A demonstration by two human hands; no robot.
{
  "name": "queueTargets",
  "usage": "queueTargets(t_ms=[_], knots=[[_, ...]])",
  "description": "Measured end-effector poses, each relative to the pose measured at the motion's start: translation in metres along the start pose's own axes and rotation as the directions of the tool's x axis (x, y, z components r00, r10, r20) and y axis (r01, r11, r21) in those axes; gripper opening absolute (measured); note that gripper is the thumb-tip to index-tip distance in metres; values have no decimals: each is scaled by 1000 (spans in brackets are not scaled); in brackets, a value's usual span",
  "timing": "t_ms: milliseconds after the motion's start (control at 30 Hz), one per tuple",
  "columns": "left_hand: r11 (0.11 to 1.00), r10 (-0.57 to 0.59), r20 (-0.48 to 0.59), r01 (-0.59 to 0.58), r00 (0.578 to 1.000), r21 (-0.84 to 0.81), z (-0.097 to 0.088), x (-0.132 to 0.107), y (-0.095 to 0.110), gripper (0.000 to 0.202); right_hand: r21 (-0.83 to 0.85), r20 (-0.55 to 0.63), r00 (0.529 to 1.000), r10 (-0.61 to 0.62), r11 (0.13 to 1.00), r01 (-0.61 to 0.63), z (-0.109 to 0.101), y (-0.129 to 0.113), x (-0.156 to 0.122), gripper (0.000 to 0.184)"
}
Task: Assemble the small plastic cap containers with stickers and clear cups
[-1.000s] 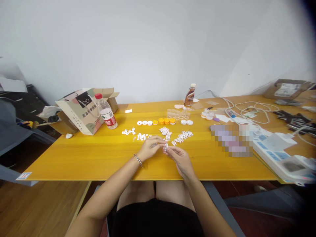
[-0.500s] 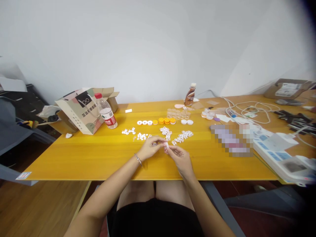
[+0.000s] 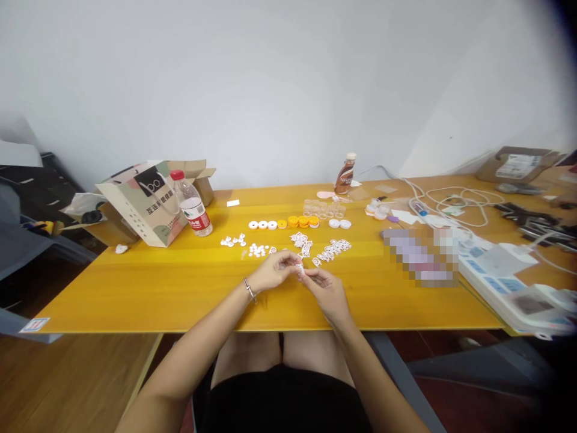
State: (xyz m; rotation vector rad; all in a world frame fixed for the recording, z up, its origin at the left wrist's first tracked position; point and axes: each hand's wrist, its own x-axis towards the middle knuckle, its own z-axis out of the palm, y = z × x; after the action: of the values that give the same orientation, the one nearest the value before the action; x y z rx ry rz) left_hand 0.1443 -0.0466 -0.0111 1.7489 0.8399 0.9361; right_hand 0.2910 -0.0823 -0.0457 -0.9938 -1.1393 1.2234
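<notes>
Over the front middle of the table, my left hand (image 3: 273, 269) and my right hand (image 3: 325, 291) meet fingertip to fingertip. Both pinch a small white plastic piece (image 3: 300, 269), mostly hidden by the fingers. Just beyond them lie white openwork pieces (image 3: 301, 240) in one heap and more flat openwork pieces (image 3: 331, 251) to the right. Small white round parts (image 3: 258, 250) and white knob-like parts (image 3: 233, 240) are scattered to the left. Behind runs a row of white rings (image 3: 262, 225) and orange rings (image 3: 303, 222), with clear cups (image 3: 323, 208) farther back.
A red-capped water bottle (image 3: 192, 204) and a paper bag (image 3: 146, 204) stand at the left. A brown drink bottle (image 3: 345, 174) is at the back. To the right are a power strip (image 3: 500, 285), cables (image 3: 469, 195) and a blurred-out patch (image 3: 419, 255).
My fingers have shifted slightly around the small white piece, and my left fingers are more curled. The whole view has moved a little. Things on the table stay where they were.
</notes>
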Motion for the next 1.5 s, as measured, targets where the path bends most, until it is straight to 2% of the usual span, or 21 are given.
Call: queueTargets(t_ms=[433, 667, 767, 833, 900, 967, 1033, 1133, 1233, 1367, 1500], knots=[[1000, -29, 8, 29, 1000, 3, -3, 1, 1, 12, -5, 51, 999, 6, 1000, -6, 0, -5, 2, 17], [996, 89, 93, -90, 992, 4, -33, 24, 22, 12, 237, 260, 958, 122, 954, -186, 1, -31, 31, 16], [988, 153, 79, -154, 985, 18, -43, 34, 23, 14, 216, 381, 905, 188, 934, -285, 0, -43, 57, 23], [980, 185, 27, -186, 982, 75, -48, 39, 17, 17, 183, 436, 875, 211, 931, -315, 0, -48, 76, 32], [967, 191, -47, -180, 980, 180, -54, 41, 7, 21, 160, 401, 888, 225, 937, -310, 0, -49, 95, 36], [928, 187, -58, -157, 981, 338, -59, 42, -2, 17, 165, 324, 917, 232, 941, -296, 0, -46, 110, 31], [849, 175, 41, -172, 984, 499, -63, 41, -8, 14, 187, 251, 939, 236, 940, -286, 0, -42, 119, 26], [741, 133, 227, -249, 965, 624, -65, 41, -13, 19, 212, 201, 950, 238, 936, -279, -2, -33, 122, 22], [674, 104, 287, -280, 952, 684, -63, 43, -20, 22, 203, 210, 949, 237, 938, -280, -4, -27, 117, 21], [655, 99, 264, -262, 960, 709, -58, 48, -30, 17, 177, 205, 942, 265, 937, -303, -2, -24, 108, 19], [701, 162, 149, -220, 975, 678, -58, 46, -29, 9, 187, 231, 931, 284, 926, -329, 2, -23, 102, 18]])
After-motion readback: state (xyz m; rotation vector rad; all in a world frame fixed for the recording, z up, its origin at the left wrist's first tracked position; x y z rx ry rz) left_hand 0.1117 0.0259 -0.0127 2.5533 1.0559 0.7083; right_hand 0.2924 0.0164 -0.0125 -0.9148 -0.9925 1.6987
